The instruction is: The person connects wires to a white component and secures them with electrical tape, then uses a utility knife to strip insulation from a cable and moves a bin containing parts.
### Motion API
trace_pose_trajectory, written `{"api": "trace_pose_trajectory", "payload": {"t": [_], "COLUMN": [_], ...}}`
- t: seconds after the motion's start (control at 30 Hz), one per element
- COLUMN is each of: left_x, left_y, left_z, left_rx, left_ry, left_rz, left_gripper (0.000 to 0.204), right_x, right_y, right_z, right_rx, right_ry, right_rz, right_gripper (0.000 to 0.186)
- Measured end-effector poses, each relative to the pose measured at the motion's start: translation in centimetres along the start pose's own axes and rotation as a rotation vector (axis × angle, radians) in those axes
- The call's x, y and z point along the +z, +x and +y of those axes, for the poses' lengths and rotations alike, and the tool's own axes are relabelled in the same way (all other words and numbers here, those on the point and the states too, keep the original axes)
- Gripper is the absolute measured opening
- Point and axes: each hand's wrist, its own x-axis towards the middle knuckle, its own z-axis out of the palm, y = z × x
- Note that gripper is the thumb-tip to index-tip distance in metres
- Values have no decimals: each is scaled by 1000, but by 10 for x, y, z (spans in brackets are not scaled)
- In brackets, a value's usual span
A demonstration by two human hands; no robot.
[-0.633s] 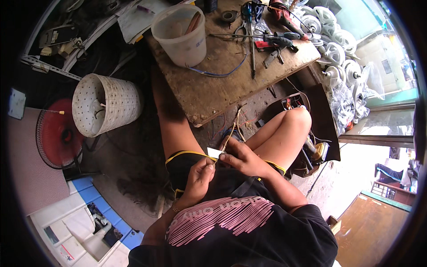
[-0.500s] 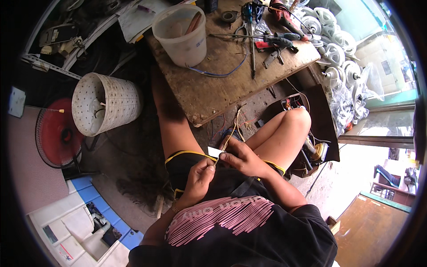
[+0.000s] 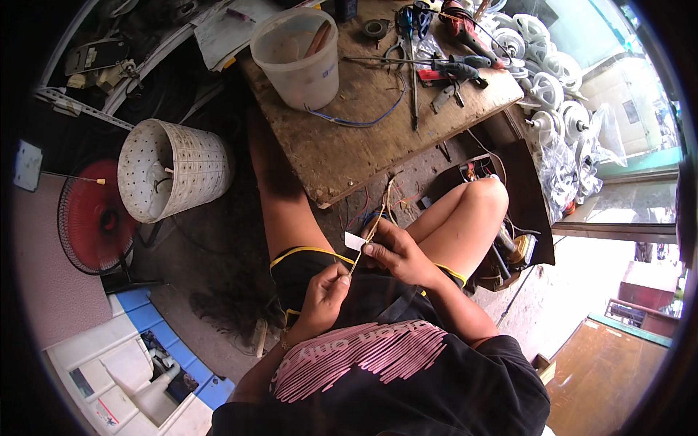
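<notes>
Above my lap, my left hand [image 3: 325, 294] is closed, pinching the end of a thin yellowish wire [image 3: 355, 262]. Close by on the right, my right hand [image 3: 400, 254] is closed around the same wire, the thumb pressing on it. A small white tag [image 3: 354, 240], flat and stiff-looking, sticks out beside the right hand's fingertips; whether it is fixed to the wire I cannot tell. Beyond that hand the wire runs down toward the floor near my foot, where thinner coloured wires lie.
A wooden table [image 3: 320, 149] ahead bears a white plastic bucket [image 3: 302, 80], pliers, screwdrivers and a red power tool [image 3: 465, 33]. To the left are a perforated white basket [image 3: 196, 171] and a red fan [image 3: 98, 218]. An open tool box [image 3: 527, 211] stands by my right knee.
My hands have drawn slightly apart, so more wire shows between them. The right hand and the white tag have shifted a little to the right.
</notes>
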Motion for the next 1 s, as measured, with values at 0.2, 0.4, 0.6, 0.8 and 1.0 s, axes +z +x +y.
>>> {"api": "trace_pose_trajectory", "payload": {"t": [0.2, 0.4, 0.6, 0.8, 1.0], "left_x": [-2, -2, 3, 1, 6], "left_y": [-3, -12, -3, 12, 33], "left_z": [0, -4, 2, 14, 10], "left_rx": [-9, 12, -2, -39, 91], "left_ry": [44, 77, -62, -55, 220], "left_rz": [3, -6, 53, -41, 88], "left_gripper": [19, 19, 18, 17, 13], "right_x": [-3, -39, -26, -7, 1], "right_y": [-1, -1, -8, -2, 0], "right_z": [3, 1, -5, -3, 17], "right_rx": [-2, 40, 96, 9, -33], "right_ry": [110, 145, 189, 129, -15], "right_rz": [-15, 292, 10, -9, 0], "right_gripper": [15, 24, 33, 19, 17]}}
